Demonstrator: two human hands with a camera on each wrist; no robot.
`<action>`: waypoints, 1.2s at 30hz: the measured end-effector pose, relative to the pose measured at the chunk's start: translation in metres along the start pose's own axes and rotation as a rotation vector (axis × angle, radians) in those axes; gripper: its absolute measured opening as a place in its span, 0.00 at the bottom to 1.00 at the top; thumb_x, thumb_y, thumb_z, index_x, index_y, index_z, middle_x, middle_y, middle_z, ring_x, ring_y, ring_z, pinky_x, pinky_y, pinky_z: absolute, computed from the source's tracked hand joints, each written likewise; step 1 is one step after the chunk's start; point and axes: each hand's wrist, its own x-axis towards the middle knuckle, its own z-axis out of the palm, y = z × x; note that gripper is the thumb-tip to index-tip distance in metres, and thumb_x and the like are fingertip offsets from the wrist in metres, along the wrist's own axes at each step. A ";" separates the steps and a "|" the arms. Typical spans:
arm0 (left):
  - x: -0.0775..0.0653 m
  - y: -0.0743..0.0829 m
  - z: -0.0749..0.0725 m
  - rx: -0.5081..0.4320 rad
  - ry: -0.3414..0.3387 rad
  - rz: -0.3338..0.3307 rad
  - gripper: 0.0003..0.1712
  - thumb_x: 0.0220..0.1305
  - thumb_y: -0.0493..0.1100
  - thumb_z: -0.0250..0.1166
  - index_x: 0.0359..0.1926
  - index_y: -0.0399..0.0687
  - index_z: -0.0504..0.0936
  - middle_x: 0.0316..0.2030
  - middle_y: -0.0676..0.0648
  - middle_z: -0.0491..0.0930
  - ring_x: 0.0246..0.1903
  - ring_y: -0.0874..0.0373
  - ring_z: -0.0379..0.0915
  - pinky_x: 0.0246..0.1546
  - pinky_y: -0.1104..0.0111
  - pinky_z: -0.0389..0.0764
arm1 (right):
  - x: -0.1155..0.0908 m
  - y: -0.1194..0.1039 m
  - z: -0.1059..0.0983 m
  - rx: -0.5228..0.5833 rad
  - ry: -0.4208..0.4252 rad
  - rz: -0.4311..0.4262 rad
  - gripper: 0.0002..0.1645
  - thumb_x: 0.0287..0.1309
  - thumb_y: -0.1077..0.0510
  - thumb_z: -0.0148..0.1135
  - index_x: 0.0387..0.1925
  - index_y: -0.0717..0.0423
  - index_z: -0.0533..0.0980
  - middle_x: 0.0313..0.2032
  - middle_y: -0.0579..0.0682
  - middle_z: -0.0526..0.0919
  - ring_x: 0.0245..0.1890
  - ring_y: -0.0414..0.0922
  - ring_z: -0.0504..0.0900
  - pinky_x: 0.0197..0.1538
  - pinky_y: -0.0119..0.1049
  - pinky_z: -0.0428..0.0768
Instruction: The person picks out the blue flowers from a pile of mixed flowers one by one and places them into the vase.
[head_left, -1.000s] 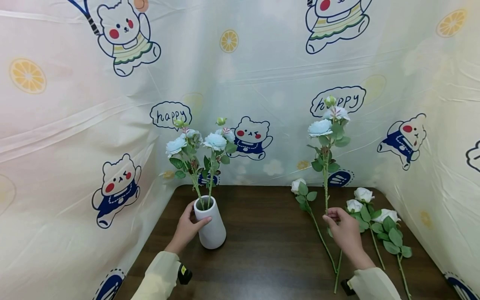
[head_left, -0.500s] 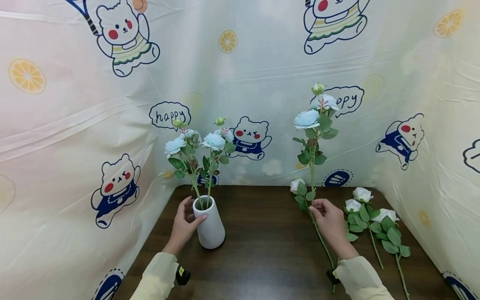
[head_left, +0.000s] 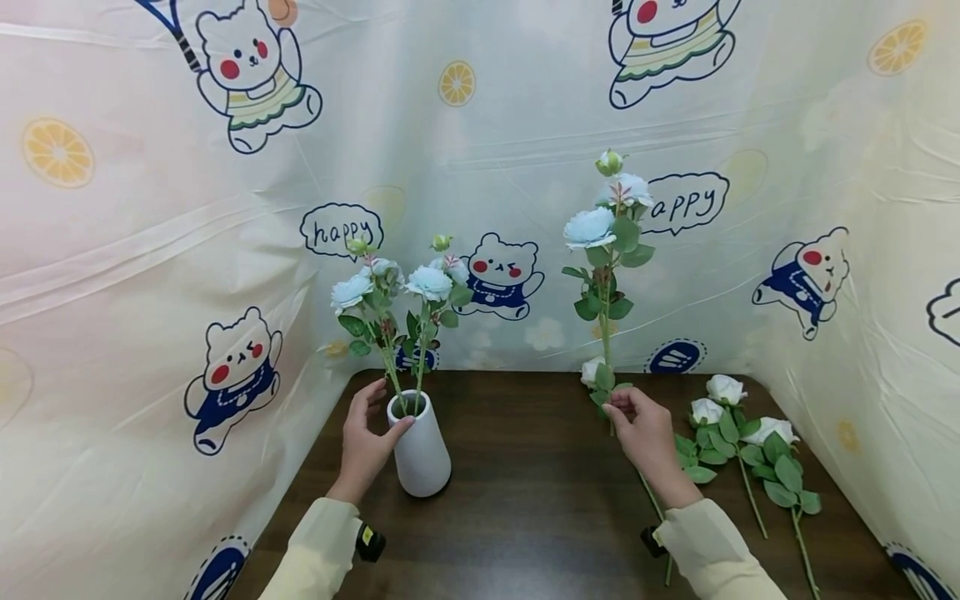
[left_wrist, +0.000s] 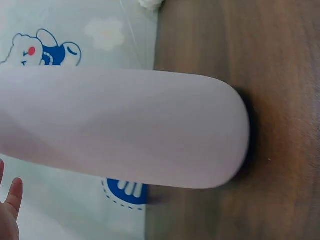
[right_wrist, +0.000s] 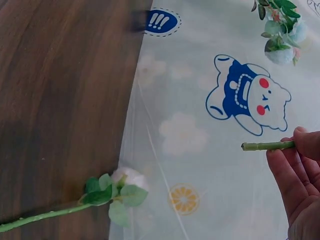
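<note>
A white vase [head_left: 422,454] stands upright on the table, with two stems of pale blue flowers [head_left: 430,284] leaning in its mouth. My left hand [head_left: 367,446] is at the vase's left side, thumb near the rim and fingers spread loosely. The left wrist view shows part of that hand [left_wrist: 11,207] apart from the white wall. Between thumb and fingers, my right hand [head_left: 643,437] pinches the lower stem of another pale blue flower [head_left: 592,229], held upright in the air. From the right wrist, the cut stem end [right_wrist: 265,146] pokes out of the pinch.
A white rose [head_left: 592,371] lies behind the right hand, partly hidden by it. More white roses [head_left: 772,431] with leafy stems lie at the table's right. Patterned cloth [head_left: 525,167] hangs behind the brown table [head_left: 517,517] and along both sides.
My right hand has carried the blue flower leftward and slightly up, towards the vase. The left hand's fingers have loosened from the vase, which stays in place.
</note>
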 end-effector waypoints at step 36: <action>0.040 0.130 0.052 -0.330 -0.193 0.254 0.27 0.54 0.25 0.69 0.55 0.29 0.72 0.50 0.34 0.77 0.47 0.37 0.76 0.47 0.43 0.76 | 0.007 -0.045 0.032 0.133 -0.026 -0.123 0.08 0.52 0.65 0.72 0.35 0.59 0.80 0.31 0.50 0.84 0.32 0.43 0.82 0.30 0.38 0.81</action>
